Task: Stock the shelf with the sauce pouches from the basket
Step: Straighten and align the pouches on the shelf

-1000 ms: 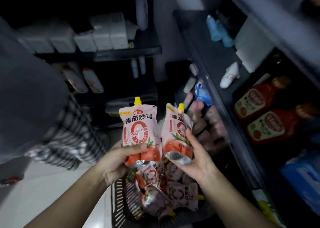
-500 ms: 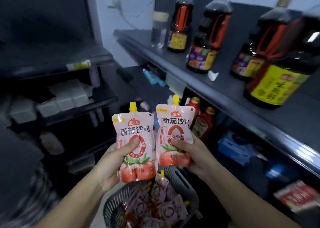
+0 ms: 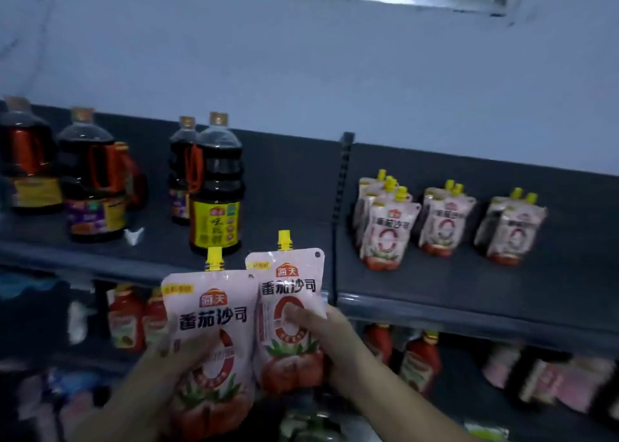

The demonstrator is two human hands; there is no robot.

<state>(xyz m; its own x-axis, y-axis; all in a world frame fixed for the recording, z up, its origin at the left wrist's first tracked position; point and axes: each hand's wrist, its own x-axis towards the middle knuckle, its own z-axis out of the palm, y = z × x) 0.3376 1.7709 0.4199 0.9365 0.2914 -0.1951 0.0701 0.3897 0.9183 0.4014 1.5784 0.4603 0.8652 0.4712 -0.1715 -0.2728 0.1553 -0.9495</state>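
Observation:
My left hand (image 3: 181, 358) grips a pink tomato sauce pouch (image 3: 211, 304) with a yellow spout, held upright. Beside it, my right hand (image 3: 331, 344) grips a second, identical pouch (image 3: 288, 284), thumb across its front. Both pouches are raised in front of the dark top shelf (image 3: 469, 290). On that shelf, to the right, stand three groups of the same pouches (image 3: 385, 230), several in all. The basket is almost out of view below my hands.
Large dark soy sauce bottles (image 3: 214, 187) stand on the left part of the top shelf, past a vertical divider (image 3: 340, 213). Red ketchup bottles (image 3: 418, 361) fill the shelf below. A pale wall rises behind the shelving.
The view has swung up and right from the basket to the top shelf. Both hands have lifted their pouches to shelf height. The stocked pouches have come into sight.

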